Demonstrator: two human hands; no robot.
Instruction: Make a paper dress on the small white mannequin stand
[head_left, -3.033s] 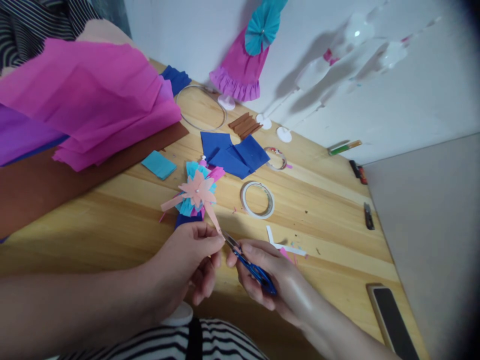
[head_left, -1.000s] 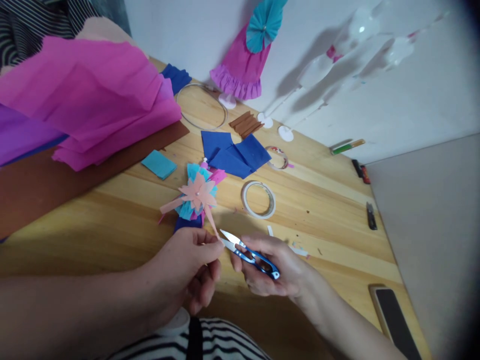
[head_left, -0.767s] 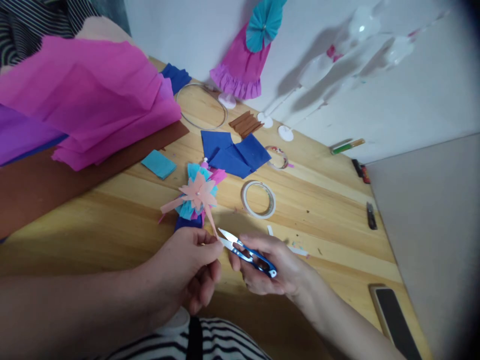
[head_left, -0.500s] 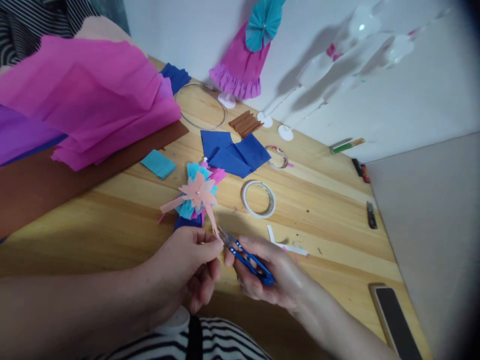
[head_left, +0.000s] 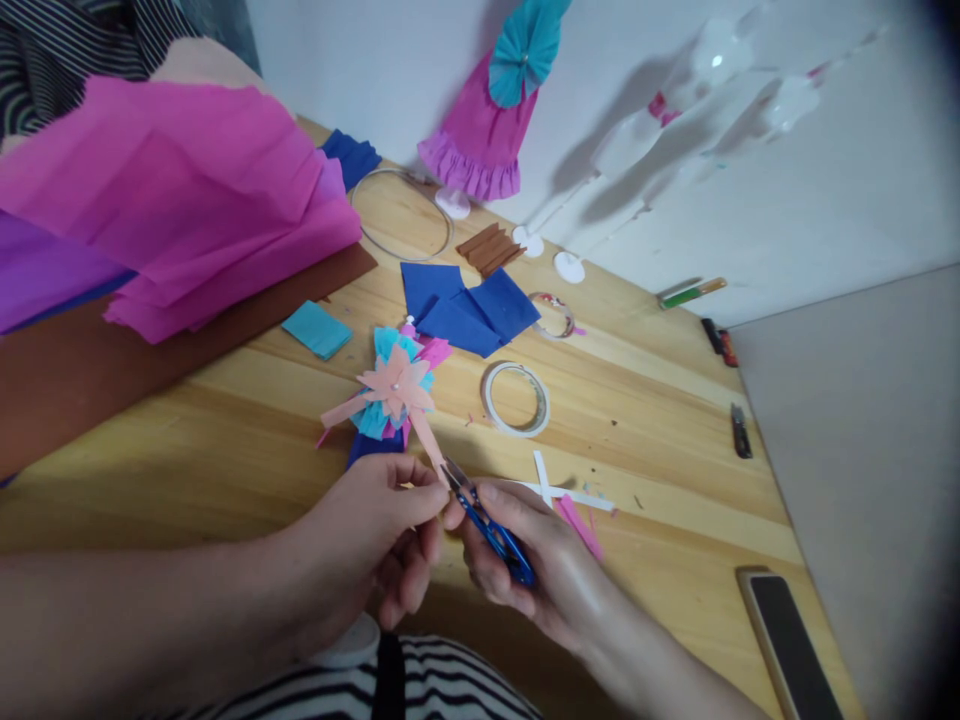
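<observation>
My left hand (head_left: 394,530) pinches the lower end of a peach paper strip (head_left: 427,440). The strip runs up to a paper flower (head_left: 396,384) with a peach front over turquoise ruffles, lying on the table. Blue thread snips (head_left: 496,535) are gripped in my right hand (head_left: 529,560), their blades at the strip beside my left fingertips. Pink paper and a piece of dark blue paper (head_left: 373,448) show under the flower.
White strips (head_left: 574,496) and a pink scrap (head_left: 579,527) lie right of my hand. Beyond are a tape roll (head_left: 489,400), blue paper pieces (head_left: 472,312) and a turquoise stack (head_left: 316,329). Big pink sheets (head_left: 202,190) cover the left; a phone (head_left: 795,640) lies right. A dressed doll form (head_left: 487,140) stands behind.
The snips have turned steeper and come slightly left, their blades now at the strip. My right hand has lowered and uncovered the pink scrap. My left hand keeps its pinch.
</observation>
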